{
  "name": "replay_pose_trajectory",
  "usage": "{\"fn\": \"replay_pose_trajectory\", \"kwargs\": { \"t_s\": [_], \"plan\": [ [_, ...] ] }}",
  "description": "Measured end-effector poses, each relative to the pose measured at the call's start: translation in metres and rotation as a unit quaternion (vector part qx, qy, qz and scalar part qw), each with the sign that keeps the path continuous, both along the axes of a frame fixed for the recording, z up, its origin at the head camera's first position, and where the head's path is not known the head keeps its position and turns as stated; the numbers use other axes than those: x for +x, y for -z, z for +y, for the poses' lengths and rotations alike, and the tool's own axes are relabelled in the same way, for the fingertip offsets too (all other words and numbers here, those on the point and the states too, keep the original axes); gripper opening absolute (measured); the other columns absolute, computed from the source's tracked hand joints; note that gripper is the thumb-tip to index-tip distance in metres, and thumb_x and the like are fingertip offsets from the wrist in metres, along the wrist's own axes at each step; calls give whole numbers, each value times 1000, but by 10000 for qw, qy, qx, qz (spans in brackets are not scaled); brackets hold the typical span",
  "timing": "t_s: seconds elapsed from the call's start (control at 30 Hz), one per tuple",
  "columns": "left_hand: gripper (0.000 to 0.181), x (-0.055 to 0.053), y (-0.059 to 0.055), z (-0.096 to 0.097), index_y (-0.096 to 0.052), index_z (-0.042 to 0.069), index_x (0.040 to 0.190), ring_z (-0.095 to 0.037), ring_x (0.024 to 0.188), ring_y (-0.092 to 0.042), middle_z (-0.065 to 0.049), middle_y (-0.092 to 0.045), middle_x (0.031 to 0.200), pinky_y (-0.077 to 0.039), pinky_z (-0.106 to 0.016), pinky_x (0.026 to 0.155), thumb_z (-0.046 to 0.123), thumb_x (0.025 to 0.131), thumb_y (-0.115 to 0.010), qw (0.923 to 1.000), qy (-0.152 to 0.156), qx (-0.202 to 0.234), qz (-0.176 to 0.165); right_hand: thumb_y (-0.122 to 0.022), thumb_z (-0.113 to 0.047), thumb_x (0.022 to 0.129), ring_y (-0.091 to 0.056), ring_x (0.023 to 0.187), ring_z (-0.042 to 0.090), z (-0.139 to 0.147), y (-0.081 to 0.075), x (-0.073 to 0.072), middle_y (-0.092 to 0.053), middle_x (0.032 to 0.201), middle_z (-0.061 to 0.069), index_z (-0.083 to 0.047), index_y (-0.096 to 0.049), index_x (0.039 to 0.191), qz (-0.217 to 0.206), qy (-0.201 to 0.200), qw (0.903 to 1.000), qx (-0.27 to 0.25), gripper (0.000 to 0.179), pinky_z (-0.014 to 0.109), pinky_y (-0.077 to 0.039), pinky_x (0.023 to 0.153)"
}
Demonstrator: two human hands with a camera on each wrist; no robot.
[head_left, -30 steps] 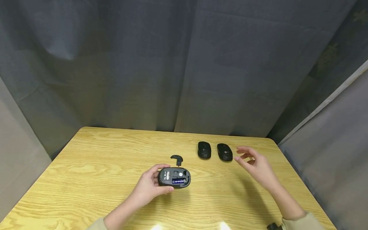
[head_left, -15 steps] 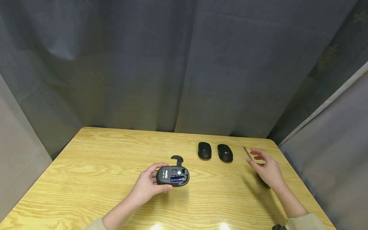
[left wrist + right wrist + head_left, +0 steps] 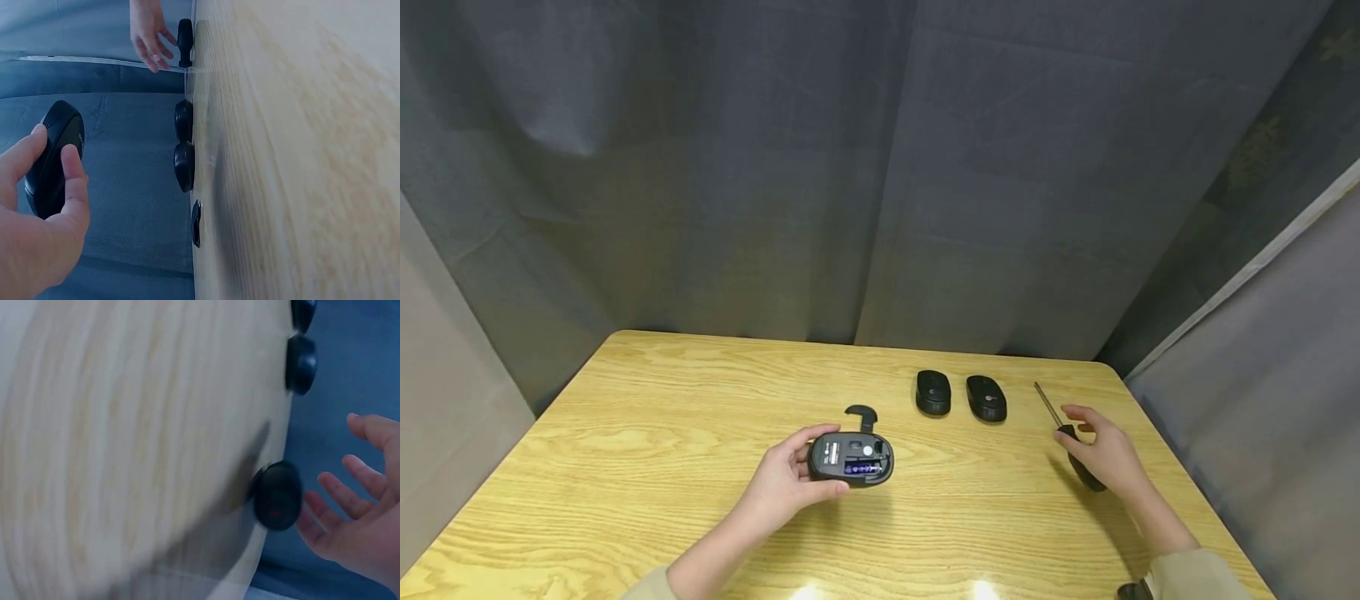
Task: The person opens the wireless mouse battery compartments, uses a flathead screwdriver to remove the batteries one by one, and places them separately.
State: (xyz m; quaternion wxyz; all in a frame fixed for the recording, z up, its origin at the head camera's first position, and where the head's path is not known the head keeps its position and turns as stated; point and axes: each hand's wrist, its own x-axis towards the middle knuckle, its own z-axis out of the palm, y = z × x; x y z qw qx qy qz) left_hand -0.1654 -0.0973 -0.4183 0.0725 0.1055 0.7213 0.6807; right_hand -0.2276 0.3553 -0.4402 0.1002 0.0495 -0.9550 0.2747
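Observation:
My left hand (image 3: 782, 479) holds a black computer mouse (image 3: 827, 458) underside up, pinched between thumb and fingers. Its battery compartment is uncovered, and a blue battery (image 3: 861, 468) lies inside. Just beyond it on the table is a small black battery cover (image 3: 867, 417). My right hand (image 3: 1103, 450) hovers over a screwdriver (image 3: 1084, 472) with a black handle and a thin metal shaft, which lies on the table. In the left wrist view, a gap shows between the right hand's loosely bent fingers and the screwdriver (image 3: 185, 44).
Two more black mice, one on the left (image 3: 933, 393) and one on the right (image 3: 987, 398), sit side by side toward the table's back. A grey curtain (image 3: 880, 167) hangs behind the wooden table (image 3: 700, 400). A black object (image 3: 1133, 591) shows at the right cuff.
My right hand has moved rightward and nearer to me, from beside the right mouse to over the screwdriver, exposing its shaft and handle. The left hand and its mouse have barely shifted.

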Motion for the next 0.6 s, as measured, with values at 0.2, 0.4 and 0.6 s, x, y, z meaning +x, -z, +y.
{"fn": "replay_pose_trajectory", "kwargs": {
  "t_s": [0.2,0.4,0.6],
  "plan": [
    [74,0,0,0,-50,10,133,-25,96,-65,-21,-60,116,-57,-27,80,2,66,-82,10000,-15,-17,-7,-66,-27,89,-50,110,48,16,13,-9,-49,128,31,1,-46,133,-429,-1,9988,224,56,57,-49,81],
    [76,0,1,-1,-50,9,133,-25,96,-65,-21,-60,117,-57,-27,80,4,65,-83,10000,21,-17,34,-70,-25,85,-54,105,48,25,23,-16,-54,119,31,3,-48,130,-500,9,9980,385,57,56,-51,79],
    [75,0,0,0,-50,10,133,-26,96,-65,-21,-60,117,-57,-27,80,3,66,-83,10000,46,-39,15,-73,-25,82,-59,95,40,31,29,-22,-62,102,21,6,-50,126,-458,43,9975,545,59,52,-52,73]
  ]
}}
